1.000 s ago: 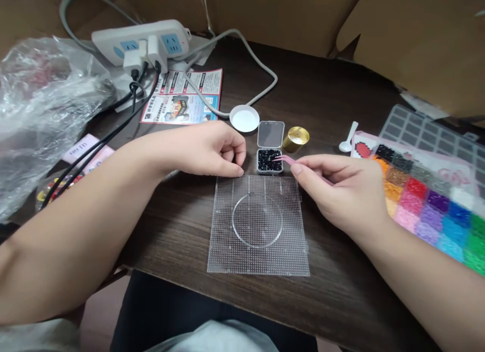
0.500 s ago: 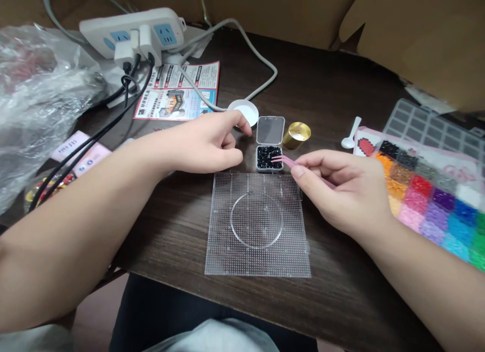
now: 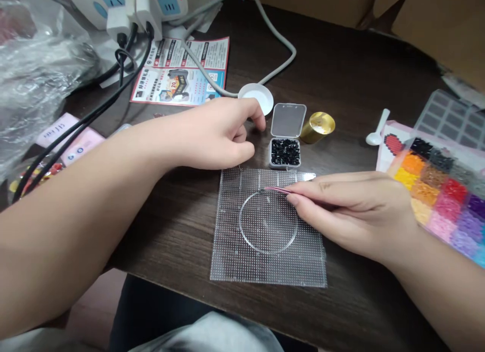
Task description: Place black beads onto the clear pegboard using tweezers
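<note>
Right hand (image 3: 359,210), seen from my remote post: closed on one pair of pink tweezers (image 3: 276,189), tips at the far edge of the pale ring (image 3: 239,218) on a clear studded pegboard (image 3: 235,263), though I cannot tell whether they pinch a bead. Left hand (image 3: 223,135): fingers half-curled, thumb and forefinger parted, just beyond the pegboard's far left corner and near a white dish (image 3: 256,93). Between my two hands, beyond the pegboard: one small clear case (image 3: 285,166), lid raised, filled with black beads (image 3: 285,151); beside it, one gold cup (image 3: 318,129).
</note>
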A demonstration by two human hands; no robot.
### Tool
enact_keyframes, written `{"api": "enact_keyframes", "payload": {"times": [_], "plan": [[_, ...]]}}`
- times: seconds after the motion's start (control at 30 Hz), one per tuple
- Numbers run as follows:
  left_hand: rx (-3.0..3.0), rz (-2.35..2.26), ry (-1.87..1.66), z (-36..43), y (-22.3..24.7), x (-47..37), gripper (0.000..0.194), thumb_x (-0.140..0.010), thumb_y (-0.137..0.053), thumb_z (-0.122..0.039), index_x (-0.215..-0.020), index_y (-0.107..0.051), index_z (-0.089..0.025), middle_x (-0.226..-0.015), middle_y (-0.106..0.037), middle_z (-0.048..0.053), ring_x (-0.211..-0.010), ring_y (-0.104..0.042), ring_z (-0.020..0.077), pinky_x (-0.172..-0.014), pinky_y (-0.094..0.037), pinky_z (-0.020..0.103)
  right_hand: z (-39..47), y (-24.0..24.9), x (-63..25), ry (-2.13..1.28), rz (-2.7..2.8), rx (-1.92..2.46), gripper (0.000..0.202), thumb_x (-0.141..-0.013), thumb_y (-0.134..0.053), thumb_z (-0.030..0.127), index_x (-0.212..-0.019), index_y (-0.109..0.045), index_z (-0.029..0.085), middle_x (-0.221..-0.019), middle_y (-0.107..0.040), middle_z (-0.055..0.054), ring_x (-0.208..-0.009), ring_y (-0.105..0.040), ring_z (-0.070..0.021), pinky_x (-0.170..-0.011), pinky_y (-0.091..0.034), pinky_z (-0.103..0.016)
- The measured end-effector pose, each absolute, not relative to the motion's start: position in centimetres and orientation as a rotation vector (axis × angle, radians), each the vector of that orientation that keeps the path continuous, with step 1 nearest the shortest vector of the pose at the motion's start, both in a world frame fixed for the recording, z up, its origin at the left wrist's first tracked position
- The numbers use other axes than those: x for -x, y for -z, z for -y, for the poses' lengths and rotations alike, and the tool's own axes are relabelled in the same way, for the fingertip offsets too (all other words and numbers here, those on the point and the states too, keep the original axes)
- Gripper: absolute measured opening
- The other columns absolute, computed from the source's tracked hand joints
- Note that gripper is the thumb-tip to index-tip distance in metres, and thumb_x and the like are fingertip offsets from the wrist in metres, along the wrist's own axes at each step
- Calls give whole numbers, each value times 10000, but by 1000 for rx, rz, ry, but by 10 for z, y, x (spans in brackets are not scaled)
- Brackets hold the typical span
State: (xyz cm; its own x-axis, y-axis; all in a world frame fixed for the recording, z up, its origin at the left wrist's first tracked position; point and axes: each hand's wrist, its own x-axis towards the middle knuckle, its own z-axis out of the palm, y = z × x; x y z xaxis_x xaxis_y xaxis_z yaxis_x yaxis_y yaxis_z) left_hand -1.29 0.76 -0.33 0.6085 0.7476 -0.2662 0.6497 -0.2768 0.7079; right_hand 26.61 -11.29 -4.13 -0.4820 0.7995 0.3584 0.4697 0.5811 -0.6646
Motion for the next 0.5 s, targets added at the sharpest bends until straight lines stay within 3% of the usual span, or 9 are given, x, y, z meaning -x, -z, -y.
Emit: {"api": "enact_keyframes", "payload": {"times": [0.2,0.5], "plan": [[-2012,-1108,-153,-9,5,14,494,-745,-791,-143,-1193,-687,-323,-632,-600,-88,-577,-561,216,-616,-373,406,115,41,-264,-654,2161,1033,237,-1164,-823,110,-1163,-1023,238,-942,-984,-51,-781,-973,-282,-615,-756,-340],[-2051,-1157,-93,-9,3,11,509,-746,-758,-160,-1221,-654,-313,-627,-612,-87,-596,-584,220,-627,-395,402,113,40,-264,-647,2179,1006,254,-1170,-820,104,-1107,-1006,264,-812,-919,-12,-671,-907,-244,-549,-688,-328]]}}
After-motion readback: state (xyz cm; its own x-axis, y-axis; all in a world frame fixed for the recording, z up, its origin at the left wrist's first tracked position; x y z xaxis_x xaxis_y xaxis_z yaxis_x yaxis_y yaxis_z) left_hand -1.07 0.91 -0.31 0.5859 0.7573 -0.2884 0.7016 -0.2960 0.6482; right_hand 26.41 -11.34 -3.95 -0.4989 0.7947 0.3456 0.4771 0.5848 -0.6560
